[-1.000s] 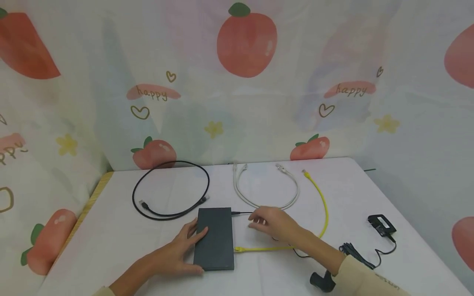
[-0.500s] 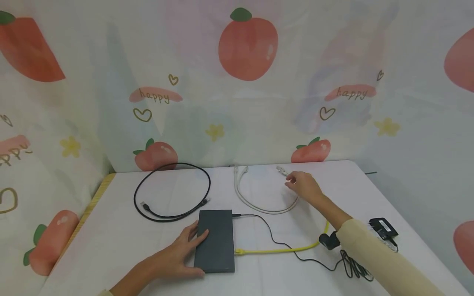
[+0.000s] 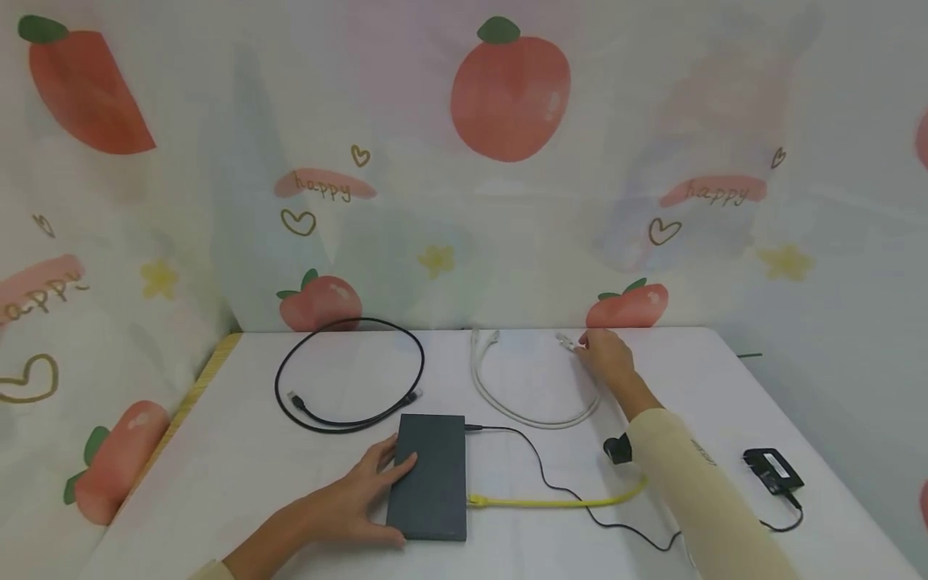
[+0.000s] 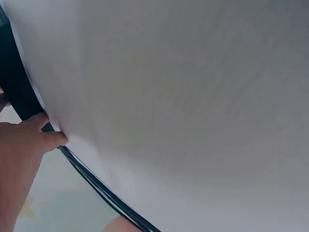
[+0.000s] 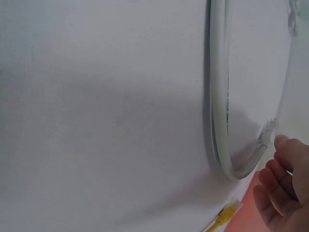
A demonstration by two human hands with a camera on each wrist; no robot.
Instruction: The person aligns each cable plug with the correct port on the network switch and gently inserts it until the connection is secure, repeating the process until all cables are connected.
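My left hand (image 3: 355, 495) rests on the left side of a flat dark grey box (image 3: 431, 479), one finger lying over its top and the thumb at its near left corner. A thin black power lead (image 3: 500, 429) and a yellow network cable (image 3: 544, 503) run into the box's right side. At the back of the table, my right hand (image 3: 609, 356) is beside the clear plug of a coiled whitish-grey network cable (image 3: 532, 422). In the right wrist view its thumb tip (image 5: 280, 141) is right by that plug (image 5: 268, 131), with the other fingers loosely bent.
A coiled black cable (image 3: 355, 423) lies at the back left. The black power adapter (image 3: 776, 470) is at the right, its lead passing under the right sleeve (image 3: 696, 475). The yellow cable's loose plug (image 5: 229, 210) lies near the right hand. Patterned cloth (image 3: 507, 217) hangs behind the table.
My right hand has moved from beside the box, back and rightward to the plug of the whitish-grey cable. The left hand stays on the box. The head view has shifted slightly.
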